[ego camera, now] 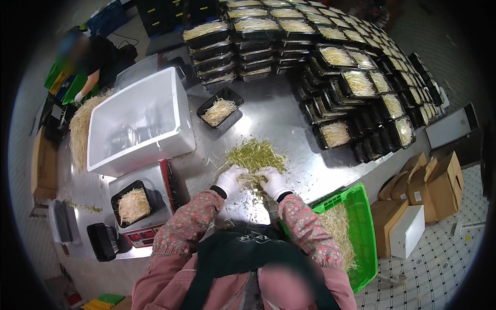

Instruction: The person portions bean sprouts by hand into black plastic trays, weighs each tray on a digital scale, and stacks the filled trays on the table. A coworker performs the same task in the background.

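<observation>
Both of my hands wear white gloves and meet over a loose pile of bean sprouts and green seed hulls (255,154) on the steel table (193,186). My left hand (231,181) has its curled fingers on pale sprouts at the pile's near edge. Opposite it, my right hand (273,182) grips the same small bunch of sprouts (251,179); the fingertips are partly hidden in it. Beyond the pile, a black plastic tray (238,99) holds sprouts. To my left, another filled black tray (133,205) rests on a digital scale (161,182).
A white foam box (184,128) stands at left, beside a sprout heap (79,133). Stacked filled trays (255,25) cover the back and right. A green crate (366,232) of sprouts is by my right arm. An empty black tray (101,242) stands near the scale. A person (102,58) works far left.
</observation>
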`<action>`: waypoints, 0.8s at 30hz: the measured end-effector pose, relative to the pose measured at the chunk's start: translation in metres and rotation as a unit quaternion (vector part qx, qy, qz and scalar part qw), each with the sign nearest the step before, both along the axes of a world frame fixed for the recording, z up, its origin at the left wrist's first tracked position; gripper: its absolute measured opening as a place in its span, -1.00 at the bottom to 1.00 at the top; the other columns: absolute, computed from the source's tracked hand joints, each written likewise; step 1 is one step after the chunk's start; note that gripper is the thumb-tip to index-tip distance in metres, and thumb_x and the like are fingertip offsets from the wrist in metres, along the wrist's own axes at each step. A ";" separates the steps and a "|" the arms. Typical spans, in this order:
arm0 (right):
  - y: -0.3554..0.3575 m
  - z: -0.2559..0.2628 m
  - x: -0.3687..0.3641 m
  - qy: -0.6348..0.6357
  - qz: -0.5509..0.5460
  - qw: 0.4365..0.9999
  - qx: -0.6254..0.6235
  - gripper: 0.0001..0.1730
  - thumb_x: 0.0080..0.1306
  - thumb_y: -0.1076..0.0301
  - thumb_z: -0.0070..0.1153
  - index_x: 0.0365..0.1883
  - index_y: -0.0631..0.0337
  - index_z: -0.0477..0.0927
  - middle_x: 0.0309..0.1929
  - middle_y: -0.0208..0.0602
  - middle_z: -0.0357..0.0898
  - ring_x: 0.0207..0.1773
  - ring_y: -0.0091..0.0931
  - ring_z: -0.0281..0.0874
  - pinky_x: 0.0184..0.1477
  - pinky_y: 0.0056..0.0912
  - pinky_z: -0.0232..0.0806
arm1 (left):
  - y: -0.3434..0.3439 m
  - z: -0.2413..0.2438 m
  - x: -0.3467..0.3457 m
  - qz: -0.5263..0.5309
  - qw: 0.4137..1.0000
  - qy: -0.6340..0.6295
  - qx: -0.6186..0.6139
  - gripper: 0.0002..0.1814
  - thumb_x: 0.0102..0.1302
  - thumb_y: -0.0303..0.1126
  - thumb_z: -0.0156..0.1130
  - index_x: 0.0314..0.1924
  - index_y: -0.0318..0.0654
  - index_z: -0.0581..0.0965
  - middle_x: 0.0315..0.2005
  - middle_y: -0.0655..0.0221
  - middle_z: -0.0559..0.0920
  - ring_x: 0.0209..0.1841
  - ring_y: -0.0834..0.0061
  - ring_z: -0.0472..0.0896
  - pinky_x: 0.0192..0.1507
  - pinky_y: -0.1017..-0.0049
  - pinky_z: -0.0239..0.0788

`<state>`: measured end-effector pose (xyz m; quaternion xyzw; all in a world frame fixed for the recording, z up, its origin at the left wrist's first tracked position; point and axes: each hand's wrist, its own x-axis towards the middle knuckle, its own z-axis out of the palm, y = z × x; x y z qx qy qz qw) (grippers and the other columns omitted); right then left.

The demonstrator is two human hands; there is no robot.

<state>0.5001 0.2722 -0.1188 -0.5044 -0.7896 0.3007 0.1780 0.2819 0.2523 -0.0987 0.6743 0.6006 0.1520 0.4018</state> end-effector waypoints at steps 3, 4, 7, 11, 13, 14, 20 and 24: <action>0.007 0.082 0.014 0.242 -0.025 0.966 -0.092 -0.62 0.07 0.59 0.29 -0.09 0.16 0.69 0.01 -0.27 0.61 0.19 -0.37 0.49 0.27 -0.36 0.30 | -0.007 0.060 0.012 0.001 0.968 -0.170 0.184 -0.30 0.04 -0.50 0.41 0.26 -0.05 0.50 0.09 0.25 0.52 0.24 0.21 0.46 0.32 0.35 0.27; 0.002 0.108 0.013 0.250 -0.015 0.966 -0.057 -0.61 0.08 0.60 0.28 -0.07 0.16 0.70 0.06 -0.26 0.60 0.22 -0.39 0.47 0.30 -0.38 0.27 | -0.008 0.085 0.015 0.007 0.958 -0.188 0.216 -0.30 0.03 -0.53 0.40 0.26 -0.11 0.49 0.10 0.23 0.51 0.26 0.24 0.44 0.34 0.37 0.24; 0.000 0.141 0.010 0.307 0.000 0.951 -0.046 -0.57 0.11 0.64 0.23 -0.02 0.17 0.70 0.11 -0.23 0.58 0.27 -0.37 0.43 0.36 -0.36 0.20 | -0.007 0.131 0.010 -0.002 0.936 -0.228 0.269 -0.30 0.05 -0.60 0.35 0.28 -0.22 0.47 0.20 0.17 0.46 0.32 0.25 0.40 0.38 0.38 0.19; -0.010 0.189 -0.002 0.369 0.019 0.929 -0.002 -0.58 0.12 0.66 0.19 -0.02 0.19 0.70 0.12 -0.23 0.59 0.26 -0.39 0.47 0.34 -0.33 0.24 | -0.021 0.183 0.006 -0.008 0.929 -0.217 0.299 -0.31 0.03 -0.61 0.36 0.25 -0.25 0.48 0.24 0.20 0.47 0.29 0.28 0.44 0.28 0.39 0.29; -0.015 0.197 -0.005 0.385 0.015 0.922 -0.032 -0.56 0.13 0.66 0.19 0.00 0.18 0.69 0.12 -0.24 0.60 0.25 -0.40 0.48 0.33 -0.35 0.27 | -0.027 0.187 0.004 0.002 0.926 -0.227 0.301 -0.29 0.04 -0.62 0.35 0.28 -0.22 0.46 0.28 0.22 0.44 0.29 0.32 0.44 0.21 0.40 0.36; -0.018 0.194 -0.007 0.392 0.012 0.919 -0.035 -0.55 0.13 0.65 0.20 0.02 0.17 0.68 0.13 -0.25 0.59 0.25 -0.41 0.48 0.31 -0.36 0.28 | -0.032 0.184 0.002 0.010 0.927 -0.235 0.291 -0.27 0.04 -0.62 0.35 0.30 -0.20 0.45 0.31 0.22 0.41 0.29 0.34 0.43 0.18 0.41 0.38; -0.059 0.113 0.002 0.148 -0.036 0.985 -0.077 -0.27 0.17 0.39 0.33 0.35 0.03 0.42 0.38 -0.27 0.39 0.39 -0.34 0.35 0.34 -0.34 0.27 | -0.078 0.095 -0.026 0.035 0.979 -0.189 0.066 -0.03 -0.02 -0.53 0.44 0.44 -0.09 0.26 0.46 0.15 0.16 0.36 0.21 0.35 0.22 0.33 0.35; -0.086 0.037 0.022 -0.090 -0.065 0.992 -0.061 0.18 0.01 0.13 0.49 0.53 0.06 0.06 0.53 -0.09 0.08 0.50 -0.20 0.17 0.43 -0.29 0.18 | -0.117 0.005 -0.051 -0.006 0.987 0.073 0.142 0.26 -0.17 -0.38 0.58 0.53 -0.04 0.04 0.49 0.04 0.01 0.34 -0.05 0.31 0.22 0.15 0.33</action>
